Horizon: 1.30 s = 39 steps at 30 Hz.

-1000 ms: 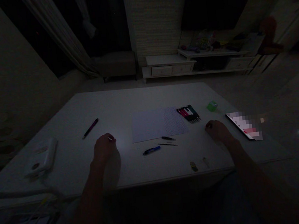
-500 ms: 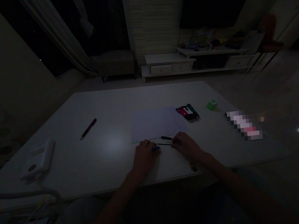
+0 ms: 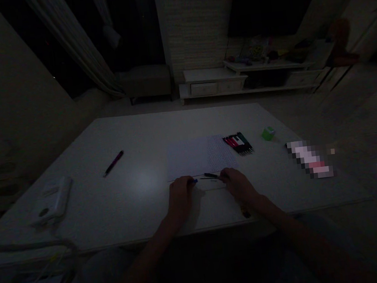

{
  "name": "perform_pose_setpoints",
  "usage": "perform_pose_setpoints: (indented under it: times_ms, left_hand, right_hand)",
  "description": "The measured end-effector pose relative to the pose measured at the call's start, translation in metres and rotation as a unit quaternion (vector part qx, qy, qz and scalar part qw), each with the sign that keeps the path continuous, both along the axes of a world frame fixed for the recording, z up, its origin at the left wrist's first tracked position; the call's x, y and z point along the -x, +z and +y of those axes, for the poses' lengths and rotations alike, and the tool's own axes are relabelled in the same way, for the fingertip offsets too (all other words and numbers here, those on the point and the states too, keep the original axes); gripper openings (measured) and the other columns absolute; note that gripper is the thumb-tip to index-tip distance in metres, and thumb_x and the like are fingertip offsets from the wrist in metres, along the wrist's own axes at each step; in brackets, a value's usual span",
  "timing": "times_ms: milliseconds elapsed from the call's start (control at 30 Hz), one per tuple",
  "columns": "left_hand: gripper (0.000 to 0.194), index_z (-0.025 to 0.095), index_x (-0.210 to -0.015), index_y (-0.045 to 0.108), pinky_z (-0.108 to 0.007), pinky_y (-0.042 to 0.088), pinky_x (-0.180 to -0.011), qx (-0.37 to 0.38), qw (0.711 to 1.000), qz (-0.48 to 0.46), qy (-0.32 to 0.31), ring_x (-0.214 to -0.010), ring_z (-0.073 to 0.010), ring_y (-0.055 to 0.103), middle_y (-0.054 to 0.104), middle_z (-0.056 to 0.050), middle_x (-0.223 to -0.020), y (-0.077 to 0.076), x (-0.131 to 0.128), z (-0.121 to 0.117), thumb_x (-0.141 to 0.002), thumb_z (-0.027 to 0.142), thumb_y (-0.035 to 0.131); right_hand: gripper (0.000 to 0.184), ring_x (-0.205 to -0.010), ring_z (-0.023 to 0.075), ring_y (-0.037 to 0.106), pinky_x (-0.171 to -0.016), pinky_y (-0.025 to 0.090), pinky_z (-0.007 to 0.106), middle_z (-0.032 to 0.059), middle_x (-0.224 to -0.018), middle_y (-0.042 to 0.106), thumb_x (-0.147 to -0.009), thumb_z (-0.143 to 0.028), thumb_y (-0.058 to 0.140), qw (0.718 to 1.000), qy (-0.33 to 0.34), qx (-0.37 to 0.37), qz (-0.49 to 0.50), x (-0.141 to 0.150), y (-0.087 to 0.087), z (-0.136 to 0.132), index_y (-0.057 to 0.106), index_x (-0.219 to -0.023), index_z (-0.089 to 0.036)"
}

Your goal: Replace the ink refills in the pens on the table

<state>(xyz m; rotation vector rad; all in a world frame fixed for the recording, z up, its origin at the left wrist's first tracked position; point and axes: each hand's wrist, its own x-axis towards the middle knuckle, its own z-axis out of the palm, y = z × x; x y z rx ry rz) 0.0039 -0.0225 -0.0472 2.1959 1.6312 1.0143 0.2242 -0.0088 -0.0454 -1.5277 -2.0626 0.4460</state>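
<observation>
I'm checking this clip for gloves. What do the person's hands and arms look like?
The left hand and right hand are bare, and the left forearm and right forearm show no sleeves. No watch or band is visible, though the dim light could hide small details.
</observation>
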Motion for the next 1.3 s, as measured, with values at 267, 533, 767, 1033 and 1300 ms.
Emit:
perform_pose_setpoints:
  times_ms: [267, 533, 767, 1033, 1300]
  left_hand:
    - [0.013, 0.018, -0.096, 0.055, -0.034, 0.042, -0.078, 0.009, 1.0, -0.001, 0.009, -0.085, -0.0184, 0.056, 0.062, -0.005, -0.09, 0.002, 0.0, -0.001, -0.085, 0.022, 0.048]
    - [0.01, 0.019, -0.092, 0.055, -0.034, 0.04, -0.078, 0.001, 0.999, 0.049, -0.021, -0.086, -0.0184, 0.056, 0.063, -0.004, -0.089, 0.005, -0.001, -0.002, -0.085, 0.021, 0.05]
    - [0.013, 0.018, -0.095, 0.054, -0.038, 0.032, -0.091, -0.043, 0.985, 0.133, -0.104, -0.087, -0.0166, 0.056, 0.064, -0.003, -0.091, 0.001, -0.004, -0.008, -0.089, 0.018, 0.042]
    - [0.017, 0.015, -0.098, 0.051, -0.032, 0.042, -0.076, -0.066, 0.982, 0.132, -0.115, -0.082, -0.0181, 0.055, 0.061, -0.006, -0.088, -0.006, -0.005, -0.009, -0.09, 0.015, 0.037]
    - [0.019, 0.016, -0.106, 0.049, -0.032, 0.041, -0.075, -0.023, 0.971, 0.194, -0.134, -0.084, -0.0194, 0.053, 0.059, -0.007, -0.093, -0.003, -0.007, -0.008, -0.088, 0.02, 0.044]
  right_hand:
    - [0.008, -0.076, 0.0171, 0.054, -0.07, 0.04, 0.028, 0.0052, -0.081, 0.06, -0.083, -0.021, 0.048, 0.999, 0.005, -0.029, 0.023, -0.001, 0.003, -0.002, 0.056, -0.081, -0.02]
    - [0.007, -0.078, 0.0188, 0.054, -0.072, 0.042, 0.031, 0.007, -0.082, 0.06, -0.083, -0.019, 0.051, 0.997, 0.052, -0.057, 0.001, -0.001, 0.006, -0.003, 0.058, -0.084, -0.019]
    - [0.009, -0.08, 0.0198, 0.054, -0.072, 0.043, 0.032, 0.0073, -0.08, 0.06, -0.083, -0.017, 0.051, 0.989, 0.116, -0.086, 0.023, 0.007, 0.008, -0.01, 0.059, -0.084, -0.019]
    - [0.012, -0.072, 0.0179, 0.051, -0.068, 0.041, 0.032, 0.0061, -0.073, 0.058, -0.085, -0.017, 0.048, 0.971, 0.158, -0.177, 0.013, 0.009, 0.006, -0.011, 0.059, -0.081, -0.018]
    - [0.009, -0.071, 0.0167, 0.052, -0.067, 0.043, 0.031, 0.0054, -0.074, 0.06, -0.086, -0.02, 0.05, 0.963, 0.167, -0.197, 0.071, 0.02, 0.008, -0.015, 0.059, -0.087, -0.019]
